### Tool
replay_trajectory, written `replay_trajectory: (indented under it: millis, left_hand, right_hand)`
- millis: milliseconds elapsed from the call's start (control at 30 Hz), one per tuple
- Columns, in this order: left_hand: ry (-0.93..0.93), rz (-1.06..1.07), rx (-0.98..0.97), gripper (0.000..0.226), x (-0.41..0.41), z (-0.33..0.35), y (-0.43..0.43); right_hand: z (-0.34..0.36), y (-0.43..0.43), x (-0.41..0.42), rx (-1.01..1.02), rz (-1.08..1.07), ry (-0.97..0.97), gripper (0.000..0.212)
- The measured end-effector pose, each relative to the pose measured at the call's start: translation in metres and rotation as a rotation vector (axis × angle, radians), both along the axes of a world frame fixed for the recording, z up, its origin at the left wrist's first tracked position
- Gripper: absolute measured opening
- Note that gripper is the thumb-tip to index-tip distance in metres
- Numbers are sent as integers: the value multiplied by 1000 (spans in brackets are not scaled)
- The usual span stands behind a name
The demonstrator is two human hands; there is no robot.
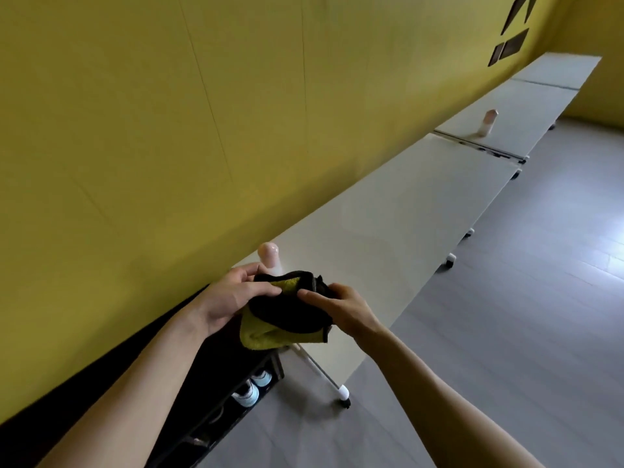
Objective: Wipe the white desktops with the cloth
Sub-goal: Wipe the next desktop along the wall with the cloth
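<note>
Left hand (233, 295) and right hand (341, 309) each pinched the bunched black-and-yellow cloth (287, 319), held over the near end of the first white tabletop (388, 211), apparently clear of it. Wiping looked not yet begun. The whole row was left, with a pink bottle (269, 255) standing just behind the cloth.

Nothing readable is showing. Dark shapes (513, 45) on the wall (135, 130) are sitting far off at the upper right, perhaps parts of a sign, yet no letters are coming through. The near bottle (268, 255) and far bottle (488, 121) on the desktops (388, 214) are showing only blur.
</note>
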State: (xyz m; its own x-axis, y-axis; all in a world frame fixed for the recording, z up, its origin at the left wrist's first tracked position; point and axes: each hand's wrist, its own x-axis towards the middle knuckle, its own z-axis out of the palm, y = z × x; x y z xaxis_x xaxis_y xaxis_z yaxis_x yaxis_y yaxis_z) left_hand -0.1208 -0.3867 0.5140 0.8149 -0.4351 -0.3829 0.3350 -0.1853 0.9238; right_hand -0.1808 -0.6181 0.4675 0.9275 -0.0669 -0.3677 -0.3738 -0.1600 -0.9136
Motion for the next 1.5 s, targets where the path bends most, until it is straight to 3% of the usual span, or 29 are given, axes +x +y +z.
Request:
replay_trajectory:
  millis: [100, 200, 267, 300, 367, 433, 467, 533, 600, 667, 733, 833, 933, 967, 1033, 1100, 1167, 1300, 1367, 1433, 1500]
  left_hand:
    - [10, 76, -47, 22, 8, -5, 6]
    - [-233, 106, 105, 23, 14, -13, 11]
    - [-389, 34, 246, 24, 21, -20, 9]
    - [-443, -15, 303, 38, 24, -22, 6]
    - [-499, -54, 373, 60, 36, -27, 3]
    - [-539, -14, 383, 38, 49, -36, 9]
    - [-496, 36, 325, 29, 53, -42, 17]
    - [-310, 117, 224, 55, 57, -63, 35]
    - [-217, -5, 334, 61, 51, -98, 44]
    - [-219, -114, 433, 38, 44, -140, 41]
    - [-160, 15, 387, 29, 41, -170, 35]
    - [-68, 286, 258, 43, 49, -186, 29]
    - [8, 501, 137, 24, 55, -190, 27]
    - [-24, 561, 180, 23, 55, -188, 24]
    - [-267, 553, 532, 35, 60, -192, 21]
    - [-552, 435, 956, 48, 65, -202, 17]
    - [-602, 474, 1019, 50, 65, -202, 6]
    - [-409, 836, 754, 41, 54, -192, -21]
    - [-198, 751, 535, 44, 55, -193, -38]
    - [-8, 652, 285, 54, 56, -202, -54]
    - [56, 650, 186, 56, 51, -216, -66]
  right_hand:
    - [1, -8, 24, -137, 51, -43, 42]
    - [6, -15, 44, -285, 128, -128, 84]
    - [7, -14, 59, -499, 263, -321, 115]
    - [6, -8, 67, -555, 387, -420, 117]
    - [2, 9, 84, -600, 620, -502, 89]
    - [2, 24, 101, -644, 665, -490, 46]
    - [3, 27, 109, -671, 639, -496, 35]
    - [6, 28, 121, -685, 602, -521, 23]
    - [10, 29, 130, -657, 636, -539, 20]
    - [9, 30, 141, -656, 695, -576, 21]
    - [4, 27, 152, -709, 743, -586, 23]
    - [-6, 14, 169, -810, 665, -508, 20]
    - [-27, 1, 180, -872, 523, -394, 25]
    - [-35, 2, 182, -910, 516, -339, 29]
    - [-55, 11, 189, -949, 522, -236, 37]
    - [-76, 21, 193, -907, 561, -161, 42]
    - [-89, 24, 200, -831, 602, -182, 46]
    - [-103, 9, 223, -644, 696, -164, 57]
    - [-105, 12, 228, -346, 697, 50, 53]
    - [-108, 19, 230, -26, 828, 228, 41]
    - [-113, 18, 234, 121, 979, 357, 38]
